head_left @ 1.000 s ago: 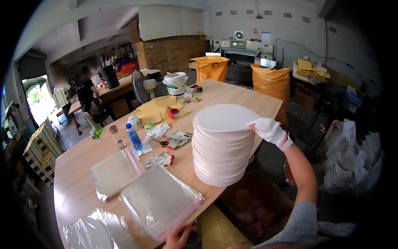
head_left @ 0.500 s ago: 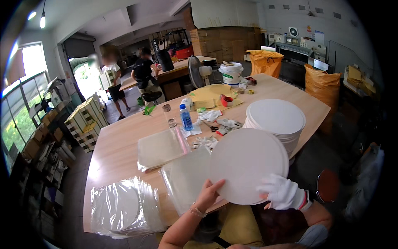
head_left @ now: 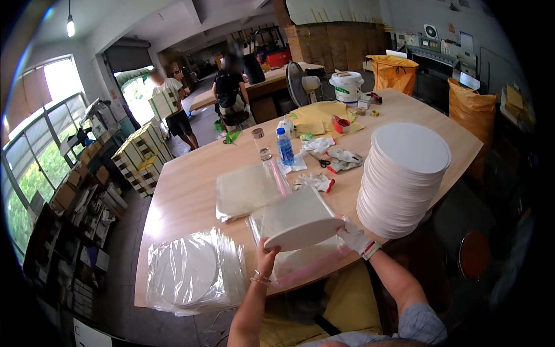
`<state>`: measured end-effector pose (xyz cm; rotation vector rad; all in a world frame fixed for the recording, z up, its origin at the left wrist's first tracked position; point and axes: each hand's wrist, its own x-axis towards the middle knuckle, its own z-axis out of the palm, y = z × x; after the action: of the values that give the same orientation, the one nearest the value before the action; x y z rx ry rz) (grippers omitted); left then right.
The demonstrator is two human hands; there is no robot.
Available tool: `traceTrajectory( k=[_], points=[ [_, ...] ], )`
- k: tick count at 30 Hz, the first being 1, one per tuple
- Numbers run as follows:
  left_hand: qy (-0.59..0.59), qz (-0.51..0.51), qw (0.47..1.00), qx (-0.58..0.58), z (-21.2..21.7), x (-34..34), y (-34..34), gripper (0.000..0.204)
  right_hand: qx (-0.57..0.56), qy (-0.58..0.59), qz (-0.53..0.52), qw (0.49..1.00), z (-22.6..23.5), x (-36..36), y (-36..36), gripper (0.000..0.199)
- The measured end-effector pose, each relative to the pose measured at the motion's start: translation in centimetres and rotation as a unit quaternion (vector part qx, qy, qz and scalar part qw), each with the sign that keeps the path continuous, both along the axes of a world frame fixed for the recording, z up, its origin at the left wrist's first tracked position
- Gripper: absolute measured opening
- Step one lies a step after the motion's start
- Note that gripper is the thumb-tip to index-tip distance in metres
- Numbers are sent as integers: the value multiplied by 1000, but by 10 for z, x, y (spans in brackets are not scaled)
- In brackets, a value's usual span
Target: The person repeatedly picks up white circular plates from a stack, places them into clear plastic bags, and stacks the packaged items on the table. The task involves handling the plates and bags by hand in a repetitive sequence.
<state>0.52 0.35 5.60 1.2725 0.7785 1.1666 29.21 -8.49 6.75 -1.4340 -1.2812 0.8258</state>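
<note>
Over the near edge of the table, a round white board (head_left: 303,233) is held tilted, nearly edge-on; whether it is one board or several together I cannot tell. My bare left hand (head_left: 267,254) grips its left end, thumb on top. On its right end, my right hand (head_left: 352,234) in a white glove is closed round the rim. Beneath and behind the board lies a stack of clear plastic bags (head_left: 298,207), partly covered by it. To the right stands a tall stack of round white boards (head_left: 399,191). Bagged round boards (head_left: 188,272) lie at the left corner.
A second pile of clear bags (head_left: 248,191) lies farther back. Beyond it are a blue-labelled bottle (head_left: 285,147), scissors (head_left: 321,161), work gloves (head_left: 345,160), a tape roll (head_left: 341,124), a white bucket (head_left: 347,88) and a fan (head_left: 298,85). Two people are in the background.
The board has swung from nearly face-on to nearly edge-on and moved left, away from the tall stack, over the bags. Both hands stay on it. My view has shifted too.
</note>
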Motion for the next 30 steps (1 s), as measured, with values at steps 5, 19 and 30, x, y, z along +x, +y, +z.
traceTrajectory(
  k=[5, 19, 30],
  points=[
    [-10, 15, 999, -34, -6, -5, 20, 36, -37, -291, -7, 956, 33, 6, 3, 21],
    [701, -127, 604, 358, -43, 25, 22, 20, -70, 330, -117, 934, 18, 18, -159, 33],
    [704, -205, 547, 403, -70, 45, 46, 11, -200, 338, 0, 920, -22, -24, -216, 29]
  ],
)
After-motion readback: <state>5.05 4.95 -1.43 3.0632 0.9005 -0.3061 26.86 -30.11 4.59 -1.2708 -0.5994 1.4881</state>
